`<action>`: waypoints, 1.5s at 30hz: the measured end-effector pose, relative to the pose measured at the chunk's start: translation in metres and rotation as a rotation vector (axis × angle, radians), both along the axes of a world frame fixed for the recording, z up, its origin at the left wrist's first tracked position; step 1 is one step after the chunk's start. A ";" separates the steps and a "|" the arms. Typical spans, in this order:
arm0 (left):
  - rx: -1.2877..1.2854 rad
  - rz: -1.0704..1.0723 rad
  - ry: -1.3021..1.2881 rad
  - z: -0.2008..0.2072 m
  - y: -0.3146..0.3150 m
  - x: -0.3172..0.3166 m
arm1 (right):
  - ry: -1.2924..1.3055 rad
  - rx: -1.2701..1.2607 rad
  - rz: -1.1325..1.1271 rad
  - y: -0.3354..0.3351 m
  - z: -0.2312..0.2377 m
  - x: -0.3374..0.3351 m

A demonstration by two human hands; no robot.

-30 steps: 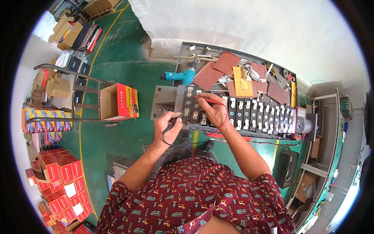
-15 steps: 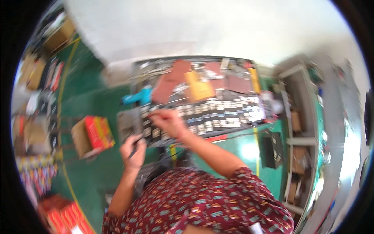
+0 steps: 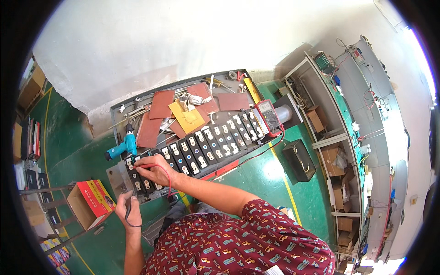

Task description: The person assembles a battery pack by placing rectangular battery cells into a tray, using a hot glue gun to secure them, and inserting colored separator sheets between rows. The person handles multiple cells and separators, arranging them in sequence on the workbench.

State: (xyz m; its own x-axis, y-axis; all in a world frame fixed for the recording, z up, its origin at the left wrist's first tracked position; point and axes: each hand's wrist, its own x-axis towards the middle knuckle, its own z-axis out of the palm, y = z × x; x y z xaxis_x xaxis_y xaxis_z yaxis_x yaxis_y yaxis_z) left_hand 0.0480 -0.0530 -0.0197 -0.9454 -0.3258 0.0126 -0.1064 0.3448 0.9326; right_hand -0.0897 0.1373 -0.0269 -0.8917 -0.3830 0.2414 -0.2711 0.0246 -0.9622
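Observation:
A long row of black battery cells (image 3: 185,158) with pale metal terminals lies slantwise along the bench's near edge. My right hand (image 3: 158,170) is closed around a red test probe (image 3: 145,165), its front end at a far-side terminal of the leftmost cells. My left hand (image 3: 123,210), just off the row's near left corner, grips a black test probe (image 3: 129,209) whose lead loops toward my body. Whether either tip touches metal I cannot tell. At the row's right end stands a red-framed multimeter (image 3: 269,118), with a red lead running from it.
A teal cordless drill (image 3: 123,147) rests left of the row. Behind it lie reddish-brown sheets (image 3: 161,104), a yellow sheet (image 3: 186,118) and loose rods. An open carton (image 3: 91,204) stands on the left floor, a black box (image 3: 299,160) on the right, near shelving (image 3: 321,142).
The view has turned and sharpened, so the bench now slants up to the right. Both hands appear farther left in the picture but stay around the row's left end.

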 end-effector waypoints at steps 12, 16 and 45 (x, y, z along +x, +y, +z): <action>0.014 -0.011 -0.003 -0.004 0.000 0.000 | -0.009 -0.011 0.001 0.001 -0.001 -0.001; 0.019 -0.021 -0.026 -0.002 0.000 0.001 | 0.016 0.017 0.002 0.003 -0.004 -0.002; 0.126 -0.425 0.075 0.025 0.140 -0.062 | -0.175 0.131 -0.347 0.174 0.020 0.036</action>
State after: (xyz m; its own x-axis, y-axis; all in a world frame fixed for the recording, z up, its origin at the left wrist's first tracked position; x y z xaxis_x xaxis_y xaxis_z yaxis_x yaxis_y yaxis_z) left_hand -0.0140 0.0869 0.0053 -0.9936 0.0881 0.0712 0.0896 0.2270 0.9698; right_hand -0.0538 0.3112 -0.0071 -0.9966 -0.0701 0.0441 -0.0580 0.2113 -0.9757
